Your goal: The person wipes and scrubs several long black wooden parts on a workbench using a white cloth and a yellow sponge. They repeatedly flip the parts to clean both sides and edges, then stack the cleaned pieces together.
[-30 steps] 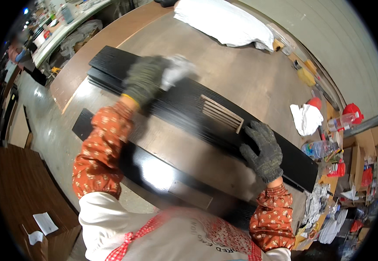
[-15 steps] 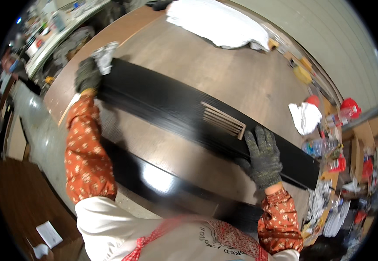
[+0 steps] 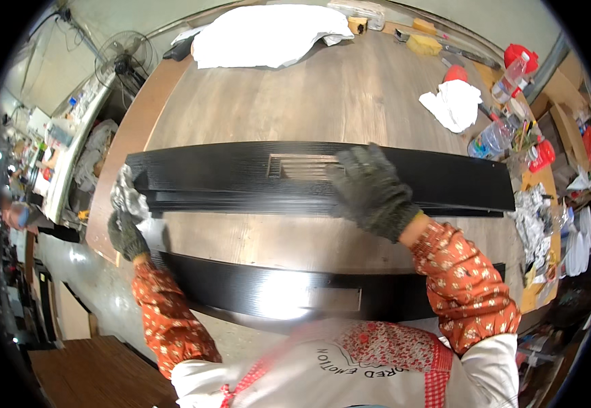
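A long black wood-grained panel [image 3: 207,166] lies crosswise on the table, with a slatted vent grille [image 3: 302,166] let into its middle. My left hand [image 3: 127,236], in a dark grey knit glove, grips a crumpled whitish cloth [image 3: 129,194] at the panel's left end. Over the right side of the grille is my right hand [image 3: 371,194], gloved the same way and slightly blurred, its fingers apart and holding nothing. I cannot tell whether it touches the panel. Nearer to me lies a second black panel [image 3: 220,279] with a rectangular cutout and a bright glare on it.
Across the wood-patterned tabletop [image 3: 234,102], a large white wrapped bundle [image 3: 268,37] sits at the far edge. A yellow sponge [image 3: 423,45], a white rag [image 3: 453,105] and clear plastic bottles [image 3: 491,138] line the right side. A standing fan [image 3: 124,58] is at the far left.
The view has turned, so the slanted panel now runs nearly level. My right hand has moved left along it to the grille. The cloth is still with my left hand at the panel's end.
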A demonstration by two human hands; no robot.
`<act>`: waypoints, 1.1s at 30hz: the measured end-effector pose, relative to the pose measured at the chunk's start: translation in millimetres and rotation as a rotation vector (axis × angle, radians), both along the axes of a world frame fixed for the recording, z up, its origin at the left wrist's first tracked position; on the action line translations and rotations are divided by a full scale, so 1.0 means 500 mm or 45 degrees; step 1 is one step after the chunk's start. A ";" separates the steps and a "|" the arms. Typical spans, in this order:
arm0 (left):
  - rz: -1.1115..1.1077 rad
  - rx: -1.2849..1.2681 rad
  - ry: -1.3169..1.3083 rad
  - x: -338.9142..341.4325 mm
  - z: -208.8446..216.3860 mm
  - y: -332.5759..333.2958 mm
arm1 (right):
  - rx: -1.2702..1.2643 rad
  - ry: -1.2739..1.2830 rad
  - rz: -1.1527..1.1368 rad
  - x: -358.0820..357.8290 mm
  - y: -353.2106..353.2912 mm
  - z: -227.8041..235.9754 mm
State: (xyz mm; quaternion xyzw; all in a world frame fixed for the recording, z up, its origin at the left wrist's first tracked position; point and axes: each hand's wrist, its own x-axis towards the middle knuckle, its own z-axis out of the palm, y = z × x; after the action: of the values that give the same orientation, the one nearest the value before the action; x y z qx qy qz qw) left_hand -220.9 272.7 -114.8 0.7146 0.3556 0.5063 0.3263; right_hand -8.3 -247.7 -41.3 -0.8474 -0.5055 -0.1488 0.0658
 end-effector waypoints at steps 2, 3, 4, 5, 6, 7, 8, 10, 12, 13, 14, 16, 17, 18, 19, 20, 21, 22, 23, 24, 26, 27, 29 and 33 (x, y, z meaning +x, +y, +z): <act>-0.044 -0.010 -0.123 -0.025 0.003 -0.016 | 0.093 0.076 0.051 -0.013 0.051 -0.026; -0.167 -0.182 -0.272 -0.040 -0.007 -0.023 | 0.065 0.108 0.002 -0.019 0.061 -0.026; -0.179 -0.234 -0.314 -0.052 -0.010 -0.038 | 0.030 0.141 -0.046 -0.022 0.065 -0.022; -0.190 -0.286 -0.356 -0.065 -0.011 -0.050 | -0.004 0.174 -0.092 -0.026 0.069 -0.018; -0.166 -0.302 -0.353 -0.079 -0.008 -0.069 | 0.014 0.143 -0.073 -0.031 0.070 -0.022; -0.138 -0.326 -0.353 -0.094 -0.012 -0.090 | 0.023 0.110 -0.053 -0.035 0.066 -0.026; -0.158 -0.321 -0.365 -0.108 -0.015 -0.109 | 0.032 0.077 -0.034 -0.039 0.062 -0.030; -0.160 -0.404 -0.354 -0.124 -0.008 -0.167 | 0.146 0.033 0.047 -0.049 0.047 -0.045; -0.117 -0.451 -0.377 -0.146 -0.024 -0.185 | 0.199 -0.039 0.080 -0.065 0.045 -0.048; -0.129 -0.431 -0.415 -0.156 -0.039 -0.191 | 0.197 -0.089 0.069 -0.074 0.045 -0.043; -0.114 -0.440 -0.389 -0.166 -0.048 -0.191 | 0.195 -0.138 0.056 -0.080 0.045 -0.035; -0.100 -0.486 -0.343 -0.163 -0.051 -0.226 | 0.201 -0.102 0.061 -0.081 0.047 0.002; -0.101 -0.509 -0.329 -0.154 -0.049 -0.244 | 0.205 -0.084 0.064 -0.078 0.050 0.023; -0.099 -0.522 -0.323 -0.147 -0.045 -0.259 | 0.125 -0.082 0.046 -0.073 0.052 0.042; -0.155 -0.643 -0.424 -0.137 -0.043 -0.271 | 0.049 -0.085 0.025 -0.066 0.056 0.062; -0.189 -0.645 -0.406 -0.129 -0.039 -0.290 | -0.027 -0.089 0.004 -0.059 0.061 0.080; -0.226 -0.649 -0.388 -0.116 -0.029 -0.314 | 0.002 -0.049 0.038 -0.050 0.063 0.097; -0.313 -0.575 -0.271 -0.108 -0.026 -0.325 | 0.030 -0.007 0.069 -0.041 0.061 0.112; -0.397 -0.499 -0.155 -0.100 -0.022 -0.339 | 0.057 0.035 0.099 -0.031 0.060 0.120; -0.500 -0.449 -0.079 -0.073 0.010 -0.381 | 0.163 -0.008 0.135 -0.019 0.052 0.115; -0.671 -0.446 0.052 -0.066 0.003 -0.407 | 0.068 0.199 0.109 -0.019 0.067 0.165; -0.764 -0.518 0.107 -0.059 0.011 -0.431 | 0.020 0.298 0.094 -0.015 0.076 0.184; -0.867 -0.621 0.338 -0.032 0.049 -0.488 | 0.020 0.367 0.127 0.019 0.082 0.179; -1.151 0.072 0.331 -0.005 0.056 -0.516 | -0.145 0.650 0.050 0.072 0.103 0.187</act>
State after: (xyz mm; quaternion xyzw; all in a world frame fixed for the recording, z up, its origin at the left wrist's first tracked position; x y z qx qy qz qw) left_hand -223.3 14.8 -86.6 0.8640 0.0327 0.2290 0.4472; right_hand 27.6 -196.2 52.1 -0.8499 -0.4963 0.1000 0.1463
